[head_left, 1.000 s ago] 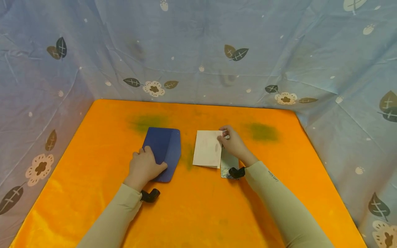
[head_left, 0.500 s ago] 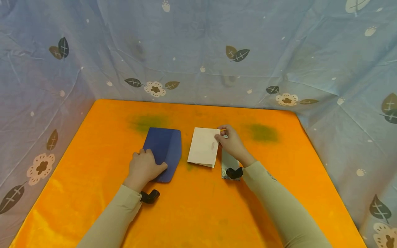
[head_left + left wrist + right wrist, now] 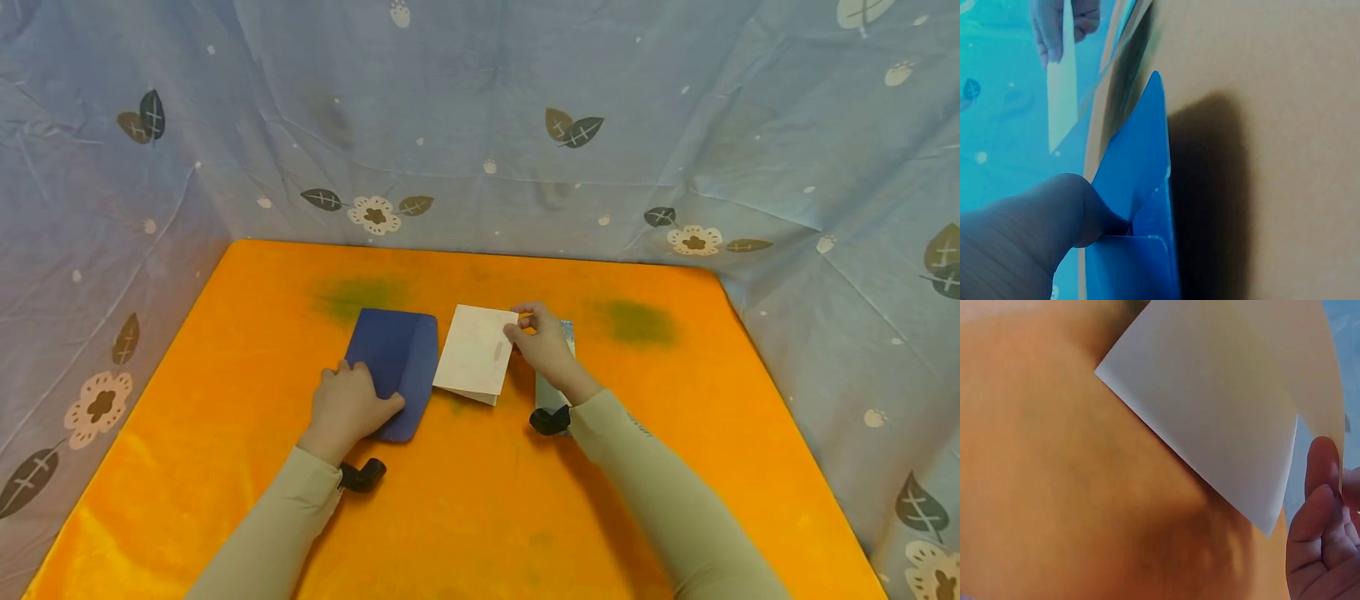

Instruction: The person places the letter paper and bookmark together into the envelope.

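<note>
Mid-frame: folded cream paper card (image 3: 474,354), long axis steep, pinched by right hand (image 3: 546,346); blue paper envelope (image 3: 384,342), just left, gripped by left hand (image 3: 348,410).

Soft, fairly even light covers my orange counter (image 3: 465,525), but from my left wrist a bluish cast dims my fingers (image 3: 1063,209) and the blue envelope (image 3: 1138,150) throws a dark, blurry-edged shadow.

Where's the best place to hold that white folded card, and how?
I'd pinch the white folded card by its right edge, near the far corner, coming from the right, like the right hand does. It's thin, so thumb and fingers fit on opposite faces. Its left edge is close to the blue envelope, so there's probably less finger room there.
</note>
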A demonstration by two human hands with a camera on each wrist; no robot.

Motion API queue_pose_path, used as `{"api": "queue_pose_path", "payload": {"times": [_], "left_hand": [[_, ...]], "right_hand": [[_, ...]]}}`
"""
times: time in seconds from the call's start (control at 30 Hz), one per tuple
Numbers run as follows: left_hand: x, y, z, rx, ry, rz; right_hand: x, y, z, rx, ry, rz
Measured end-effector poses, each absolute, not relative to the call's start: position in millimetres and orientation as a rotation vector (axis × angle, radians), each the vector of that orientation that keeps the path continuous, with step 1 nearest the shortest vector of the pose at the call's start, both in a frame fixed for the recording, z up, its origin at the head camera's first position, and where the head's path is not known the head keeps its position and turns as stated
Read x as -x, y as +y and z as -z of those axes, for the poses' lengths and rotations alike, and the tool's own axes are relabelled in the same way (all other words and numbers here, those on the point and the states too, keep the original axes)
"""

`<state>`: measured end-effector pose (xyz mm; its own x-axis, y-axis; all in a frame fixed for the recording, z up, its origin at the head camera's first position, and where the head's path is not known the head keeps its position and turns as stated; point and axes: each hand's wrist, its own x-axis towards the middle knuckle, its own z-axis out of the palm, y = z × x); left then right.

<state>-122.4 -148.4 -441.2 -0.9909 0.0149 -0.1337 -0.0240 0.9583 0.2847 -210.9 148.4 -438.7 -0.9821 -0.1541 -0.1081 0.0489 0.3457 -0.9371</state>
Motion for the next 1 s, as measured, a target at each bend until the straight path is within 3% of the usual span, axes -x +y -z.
{"api": "queue_pose_path", "payload": {"times": [0.67, 1.0], "left_hand": [[122, -147, 442, 0.017, 2.977, -0.37], [121, -146, 443, 0.012, 2.989, -0.384]], "right_hand": [[210, 95, 451, 0.141, 2.624, 1.465], [213, 90, 452, 0.112, 2.702, 1.018]]}}
